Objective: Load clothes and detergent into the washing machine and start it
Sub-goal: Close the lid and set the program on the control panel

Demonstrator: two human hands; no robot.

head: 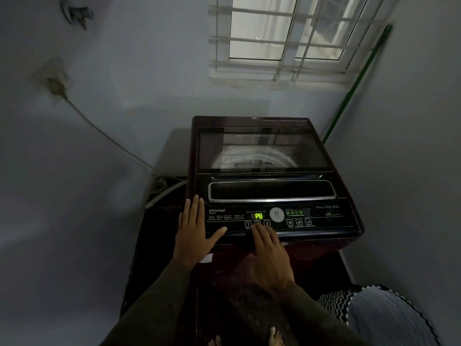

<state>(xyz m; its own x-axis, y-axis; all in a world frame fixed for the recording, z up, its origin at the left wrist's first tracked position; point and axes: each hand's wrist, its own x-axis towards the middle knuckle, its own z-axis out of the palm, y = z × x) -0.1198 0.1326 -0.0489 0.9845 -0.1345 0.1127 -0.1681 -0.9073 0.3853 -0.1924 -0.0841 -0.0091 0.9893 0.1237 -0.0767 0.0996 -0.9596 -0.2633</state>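
A dark top-loading washing machine (272,146) stands in the corner with its glass lid down; the white drum rim shows through it. The front control panel (316,216) is lit, and its green display (258,216) reads P8. My left hand (195,233) lies flat with straight fingers on the machine's front left corner. My right hand (270,255) reaches over the front edge, and its straight fingertips press the middle of three round numbered buttons (257,223) below the display. No clothes or detergent are visible outside the machine.
A barred window (287,41) is on the wall behind the machine. A green pole (356,83) leans in the right corner. A power cord (99,131) runs from a wall socket (56,83) at left. A zigzag-patterned laundry basket (379,315) sits at lower right.
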